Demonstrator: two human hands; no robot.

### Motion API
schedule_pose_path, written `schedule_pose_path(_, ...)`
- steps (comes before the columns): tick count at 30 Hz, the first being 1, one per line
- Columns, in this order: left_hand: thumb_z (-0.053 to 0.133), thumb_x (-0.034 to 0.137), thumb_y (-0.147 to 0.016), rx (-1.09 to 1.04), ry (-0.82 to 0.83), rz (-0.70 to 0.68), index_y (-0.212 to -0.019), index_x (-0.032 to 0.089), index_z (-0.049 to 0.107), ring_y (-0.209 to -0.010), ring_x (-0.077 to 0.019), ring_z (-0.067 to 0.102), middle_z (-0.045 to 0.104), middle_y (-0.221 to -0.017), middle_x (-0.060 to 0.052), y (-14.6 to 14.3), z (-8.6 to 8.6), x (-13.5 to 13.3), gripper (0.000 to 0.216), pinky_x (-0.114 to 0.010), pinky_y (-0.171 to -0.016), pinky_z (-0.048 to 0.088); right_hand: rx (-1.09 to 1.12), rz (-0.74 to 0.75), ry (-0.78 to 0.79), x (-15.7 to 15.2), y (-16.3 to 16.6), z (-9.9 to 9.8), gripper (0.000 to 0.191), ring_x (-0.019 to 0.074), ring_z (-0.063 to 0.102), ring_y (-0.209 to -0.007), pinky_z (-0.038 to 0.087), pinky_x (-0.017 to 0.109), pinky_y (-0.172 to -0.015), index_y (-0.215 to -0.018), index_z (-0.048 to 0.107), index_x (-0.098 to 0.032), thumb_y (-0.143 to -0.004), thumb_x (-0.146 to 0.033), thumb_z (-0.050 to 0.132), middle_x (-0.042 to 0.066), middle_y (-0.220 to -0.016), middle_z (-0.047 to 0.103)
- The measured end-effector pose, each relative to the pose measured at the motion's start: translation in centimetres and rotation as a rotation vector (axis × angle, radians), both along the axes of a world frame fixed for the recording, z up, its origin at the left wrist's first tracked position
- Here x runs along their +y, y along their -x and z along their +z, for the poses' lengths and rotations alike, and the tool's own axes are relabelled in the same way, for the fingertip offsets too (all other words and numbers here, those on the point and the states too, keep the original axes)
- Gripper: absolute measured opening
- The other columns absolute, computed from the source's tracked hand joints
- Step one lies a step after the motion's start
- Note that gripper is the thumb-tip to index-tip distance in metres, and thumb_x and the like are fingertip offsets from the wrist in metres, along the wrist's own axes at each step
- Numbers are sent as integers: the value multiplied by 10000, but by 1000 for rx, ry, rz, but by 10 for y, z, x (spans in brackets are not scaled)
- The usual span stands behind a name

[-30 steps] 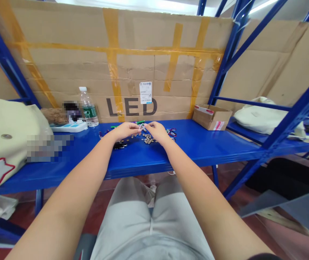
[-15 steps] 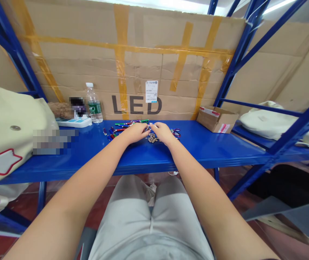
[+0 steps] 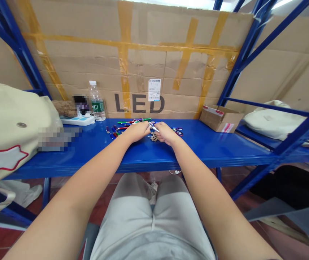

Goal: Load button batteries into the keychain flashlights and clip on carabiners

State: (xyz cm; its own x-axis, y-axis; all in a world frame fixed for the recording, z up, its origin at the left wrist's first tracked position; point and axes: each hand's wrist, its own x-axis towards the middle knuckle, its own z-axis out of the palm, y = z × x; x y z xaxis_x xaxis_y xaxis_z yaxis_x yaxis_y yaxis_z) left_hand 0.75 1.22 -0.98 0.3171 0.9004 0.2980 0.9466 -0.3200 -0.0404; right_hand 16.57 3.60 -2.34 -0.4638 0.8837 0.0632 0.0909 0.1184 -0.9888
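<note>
My left hand (image 3: 136, 130) and my right hand (image 3: 166, 133) meet over the blue shelf (image 3: 197, 144), fingers curled. Between their fingertips they pinch a small silver metal piece with a ring (image 3: 152, 126). Just below it lies a heap of small round button cells (image 3: 153, 136). Left of my left hand several small coloured pen-like sticks (image 3: 119, 127) are scattered. Right of my right hand lie a few coloured carabiner clips (image 3: 178, 130).
A water bottle (image 3: 97, 105) and a white scale-like device (image 3: 77, 119) stand at the back left. A cream bag (image 3: 8, 137) fills the left end. A small open cardboard box (image 3: 221, 118) sits at the right. Taped cardboard marked LED (image 3: 139, 103) backs the shelf.
The camera has tilted and shifted, so the shelf sits a bit to the right. Both hands stay together over the pile, still working the small silver piece.
</note>
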Motion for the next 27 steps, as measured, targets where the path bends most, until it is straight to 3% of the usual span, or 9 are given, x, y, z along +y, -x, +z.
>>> schedule_pose_path(11,320,306,-976,2,2,-8,-1038,140,535,-952,-292,662,681,-1051,-163,-6,2,-4,278,-352,-793,470,46,-28,-8,-2,0,0,141,45,185,-326,111,150,-322,-750,393,-222,-882,-194,432,-108,-438,297)
schedule_pose_path(27,276,322,-992,-27,-37,101,-1108,110,503,-912,-301,689,697,-1019,-171,-15,-5,-6,331,-349,-747,488,149,79,267,-4,-1,6,305,42,162,-346,136,150,-330,-647,317,-211,-947,-220,373,-92,-435,273)
